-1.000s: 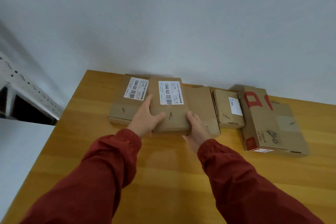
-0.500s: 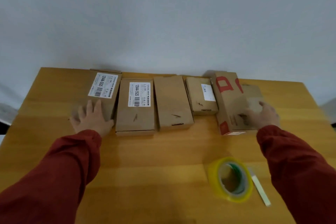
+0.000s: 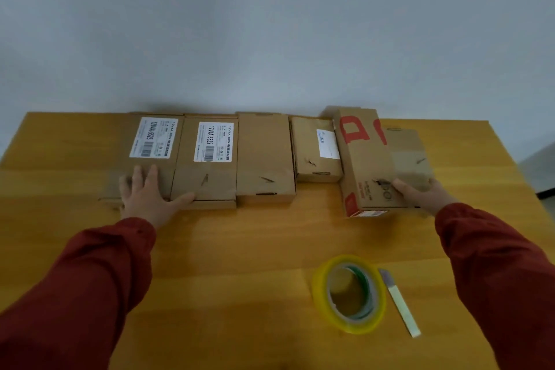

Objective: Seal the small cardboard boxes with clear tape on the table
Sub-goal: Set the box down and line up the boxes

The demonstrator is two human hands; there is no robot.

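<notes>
**Hand pose.** The left hand [image 3: 150,197] lies palm down on the near end of the leftmost labelled box [image 3: 151,144]. Its fingers are straight and spread wide, and the thumb reaches right to the near edge of the second labelled box [image 3: 210,171]. The right hand [image 3: 426,194] sits at the near right corner of the red-printed box [image 3: 365,159], with the thumb laid along the top. Its other fingers are hidden, so it cannot be told whether they grip or only touch.

**Edges and room.** The boxes form one row along the far edge of the surface [image 3: 240,249], against the wall [image 3: 270,39]. The plain box [image 3: 264,156] touches the second labelled box. The small box [image 3: 313,150] ends farther back than its neighbours. A flat box [image 3: 410,153] lies on the right side of the red-printed box. In the open near half, the tape roll [image 3: 350,294] lies to the right, with a cutter [image 3: 401,305] just beside it.
</notes>
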